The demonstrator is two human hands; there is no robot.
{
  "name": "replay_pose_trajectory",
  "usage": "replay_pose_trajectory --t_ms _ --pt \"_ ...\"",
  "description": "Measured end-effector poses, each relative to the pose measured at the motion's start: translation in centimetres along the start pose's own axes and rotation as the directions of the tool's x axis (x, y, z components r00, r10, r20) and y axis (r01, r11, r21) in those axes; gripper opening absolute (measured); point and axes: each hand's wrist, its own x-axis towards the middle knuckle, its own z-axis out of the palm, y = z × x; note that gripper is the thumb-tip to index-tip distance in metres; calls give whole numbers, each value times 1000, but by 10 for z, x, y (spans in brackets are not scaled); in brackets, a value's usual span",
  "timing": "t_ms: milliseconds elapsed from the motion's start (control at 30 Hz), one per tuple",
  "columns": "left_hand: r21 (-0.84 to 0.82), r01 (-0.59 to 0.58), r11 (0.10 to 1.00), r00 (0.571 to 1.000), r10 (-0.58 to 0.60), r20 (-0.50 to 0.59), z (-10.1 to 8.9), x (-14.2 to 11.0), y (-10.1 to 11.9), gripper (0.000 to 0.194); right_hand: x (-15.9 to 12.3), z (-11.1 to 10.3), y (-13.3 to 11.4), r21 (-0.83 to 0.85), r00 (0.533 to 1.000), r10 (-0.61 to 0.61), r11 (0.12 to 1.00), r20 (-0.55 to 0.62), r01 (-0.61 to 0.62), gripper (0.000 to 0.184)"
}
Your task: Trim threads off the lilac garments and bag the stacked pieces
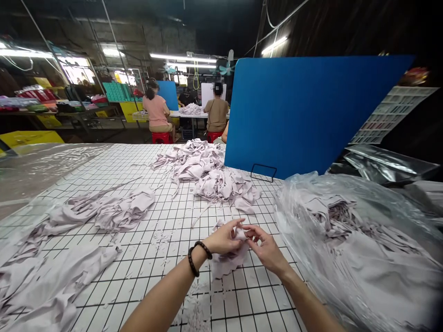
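Between my hands is a small piece of pale lilac-grey fabric (228, 263), its lower part hanging down onto the gridded table. My left hand (224, 237), with a dark beaded bracelet (198, 258) at the wrist, pinches the cloth from the left. From the right, my right hand (262, 243) grips the same piece with thumb and fingers. The fabric's upper edge is bunched up where the fingertips meet. Just beyond my hands lies a heap of matching fabric pieces (224, 185).
More cloth (124, 210) is strewn along the left. At right stands a clear plastic bag (294, 207) stuffed with stacked fabric. A blue board (294, 115) with a black wire stand (263, 172) rises at the back. Small scraps litter the white gridded table (162, 276). Other people sit farther off.
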Motion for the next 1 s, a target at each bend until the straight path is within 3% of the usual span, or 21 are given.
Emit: replay_pose_trajectory --t_ms 67,133,200,267,367,500,600,733,867,1000 --pt "16 73 997 993 -74 97 -8 12 -1 38 -3 -3 -1 12 998 -12 1000 -55 13 31" --pt "38 127 991 991 -129 40 -16 19 -2 23 -6 -5 6 75 985 26 997 -169 -14 25" --pt "18 138 990 988 -137 -65 -25 23 1 25 -11 -1 17 145 967 106 987 -232 -74 15" --pt "-13 113 994 983 -114 -144 -35 24 8 30 -14 11 24 182 969 166 974 -183 -133 15" --pt "-36 63 997 973 -70 -220 -51 23 25 31 -13 39 25 180 986 160 972 -47 -149 28" --pt "-60 15 998 956 -31 -291 -75 19 46 35 3 53 23 179 988 144 975 -51 -132 25" --pt "-34 -10 999 923 -4 -384 -95 13 50 34 15 33 23 304 989 145 944 -33 -128 29" --pt "14 40 999 891 -29 -453 -113 5 40 32 17 -3 10 457 988 157 879 -8 -136 35" --pt "-43 88 995 866 -98 -491 -114 3 21 33 14 -24 -12 563 978 203 803 52 -196 42" --pt "-49 91 995 865 -103 -492 -110 2 6 35 13 -36 -16 517 953 263 801 150 -303 40"
